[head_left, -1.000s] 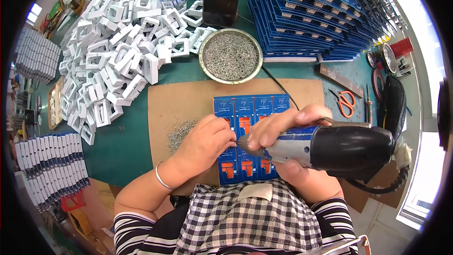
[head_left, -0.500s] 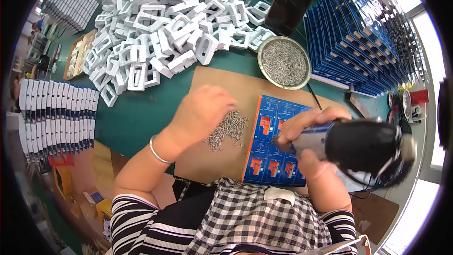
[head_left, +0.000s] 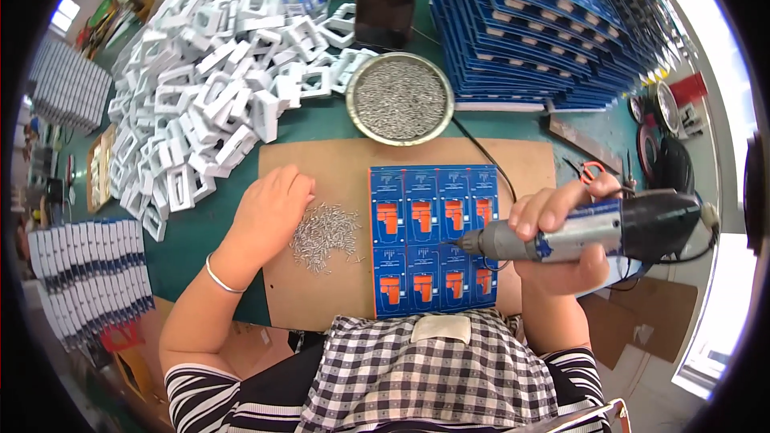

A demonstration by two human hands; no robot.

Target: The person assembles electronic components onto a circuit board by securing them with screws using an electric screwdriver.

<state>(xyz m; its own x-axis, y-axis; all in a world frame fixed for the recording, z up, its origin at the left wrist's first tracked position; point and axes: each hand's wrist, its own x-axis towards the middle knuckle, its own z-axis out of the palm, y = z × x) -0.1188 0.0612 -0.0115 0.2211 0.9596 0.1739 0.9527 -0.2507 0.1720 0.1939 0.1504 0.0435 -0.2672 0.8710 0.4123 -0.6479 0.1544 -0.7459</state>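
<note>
In my right hand (head_left: 573, 274) is an electric screwdriver (head_left: 589, 232) with a silver and black body, held nearly level. Its bit points left, over the middle of a blue circuit board panel (head_left: 421, 252) with several orange patches; whether it touches the panel I cannot tell. My left hand (head_left: 273, 204) rests at the upper left of a loose pile of small screws (head_left: 322, 236). Its fingers are curled together, and their tips are hidden, so anything between them cannot be made out. Panel and screws lie on a brown board (head_left: 321, 297).
Beyond the panel stands a round bowl (head_left: 353, 112) of screws, with a dark phone-like slab (head_left: 390, 0) behind it. White plastic frames (head_left: 216, 96) are heaped far left; blue panels (head_left: 513, 56) are stacked far right. Orange-handled pliers (head_left: 592, 171) lie right, near a black cable (head_left: 489, 156).
The view has shifted, so the bowl and panel appear further left. The screwdriver has swung from blurred motion to lie steadier, its bit over the panel. My left fingers stay beside the screw pile.
</note>
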